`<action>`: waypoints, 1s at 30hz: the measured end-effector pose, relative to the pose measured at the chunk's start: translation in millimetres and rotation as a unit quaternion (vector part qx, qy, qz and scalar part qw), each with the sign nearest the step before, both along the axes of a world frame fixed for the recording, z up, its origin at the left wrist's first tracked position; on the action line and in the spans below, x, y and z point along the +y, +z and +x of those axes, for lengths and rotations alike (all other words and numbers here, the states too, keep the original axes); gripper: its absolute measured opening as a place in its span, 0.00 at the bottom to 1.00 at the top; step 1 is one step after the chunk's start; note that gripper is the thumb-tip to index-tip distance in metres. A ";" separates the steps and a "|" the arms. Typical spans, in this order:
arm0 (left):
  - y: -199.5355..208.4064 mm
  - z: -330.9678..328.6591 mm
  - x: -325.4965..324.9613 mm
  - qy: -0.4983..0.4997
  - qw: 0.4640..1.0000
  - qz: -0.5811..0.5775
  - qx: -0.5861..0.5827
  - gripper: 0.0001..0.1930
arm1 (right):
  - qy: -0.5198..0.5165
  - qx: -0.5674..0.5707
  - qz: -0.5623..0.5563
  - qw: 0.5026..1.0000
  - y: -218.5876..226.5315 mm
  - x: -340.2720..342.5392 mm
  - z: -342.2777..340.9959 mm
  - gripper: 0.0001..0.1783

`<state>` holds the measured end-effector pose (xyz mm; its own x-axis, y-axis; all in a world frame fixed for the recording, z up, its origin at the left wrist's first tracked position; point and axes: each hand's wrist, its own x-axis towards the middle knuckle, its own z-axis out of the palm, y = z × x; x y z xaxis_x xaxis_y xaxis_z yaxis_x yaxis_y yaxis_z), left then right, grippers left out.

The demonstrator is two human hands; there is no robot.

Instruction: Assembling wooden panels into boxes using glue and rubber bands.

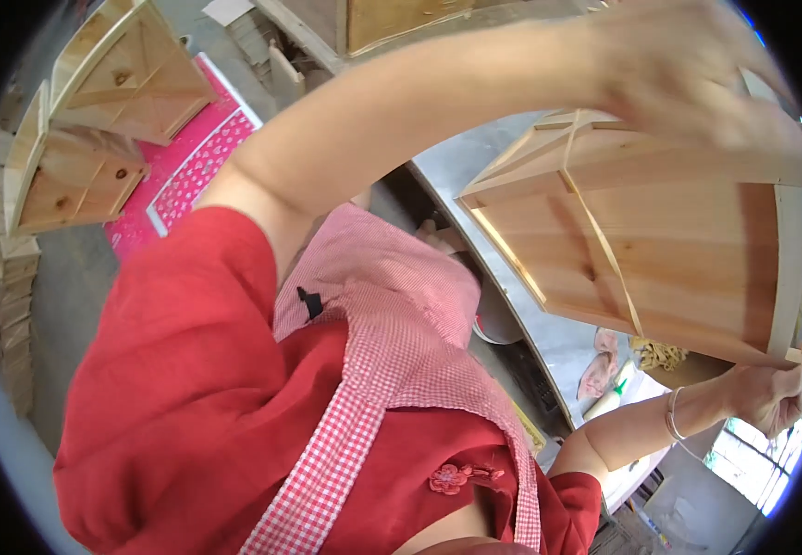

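Observation:
A large pale wooden box (688,250) with angled ends rests on the grey metal tabletop (549,342) at the right. One thin yellowish band (604,242), which looks like rubber, runs across its face. My left arm reaches over to the box's far side. There my left hand (688,88) is smeared by motion, so its grip is unclear. By the box's near right corner, my right hand (773,393) is closed with the fingers pinched together. Whatever they pinch is too small to make out. A bracelet (673,413) circles that wrist.
Tan bands (657,353) lie heaped beside the box, near a pink cloth (600,365) and a white tube (609,400) with a green tip. At the left, similar wooden boxes (128,79) stand on a pink patterned sheet (202,157). Stacked wood pieces (17,314) line the left edge.

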<state>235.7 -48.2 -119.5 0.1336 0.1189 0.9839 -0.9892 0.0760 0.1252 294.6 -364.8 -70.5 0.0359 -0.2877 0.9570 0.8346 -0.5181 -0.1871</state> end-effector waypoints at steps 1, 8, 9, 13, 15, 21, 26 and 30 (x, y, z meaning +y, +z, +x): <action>-16.8 1.4 8.1 0.035 0.994 -0.040 0.092 0.13 | -0.009 -0.002 0.016 1.000 -1.8 2.9 -3.6 0.10; -63.4 10.9 45.9 0.146 0.953 -0.015 0.267 0.17 | -0.031 0.024 -0.040 0.998 -3.4 5.6 -21.5 0.09; -52.1 14.8 46.2 0.124 0.962 -0.004 0.242 0.17 | -0.026 0.036 -0.029 0.999 -2.7 7.6 -24.2 0.10; -19.5 30.7 28.7 0.118 0.975 0.087 0.169 0.19 | -0.035 0.032 -0.046 0.998 -4.7 24.7 -36.3 0.12; -2.5 56.3 17.3 0.058 0.975 0.079 0.199 0.19 | -0.052 0.056 -0.060 0.995 -0.3 28.0 -42.8 0.11; 29.1 154.0 -10.7 -0.117 0.859 -0.080 0.492 0.22 | -0.120 0.186 -0.100 0.970 13.5 31.6 -50.0 0.10; -45.6 201.9 11.3 -0.062 0.711 -0.138 0.686 0.17 | -0.150 0.292 -0.051 0.943 34.0 42.4 -70.7 0.10; -139.6 183.1 45.2 -0.058 0.498 -0.078 0.862 0.18 | -0.160 0.344 -0.013 0.925 30.3 41.6 -65.9 0.05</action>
<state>418.8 -3.0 -259.1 0.7779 0.0683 -0.6246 0.5900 0.2628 0.7635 228.8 -323.1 -40.2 0.5556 -0.3660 0.7466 0.3259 -0.7302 -0.6005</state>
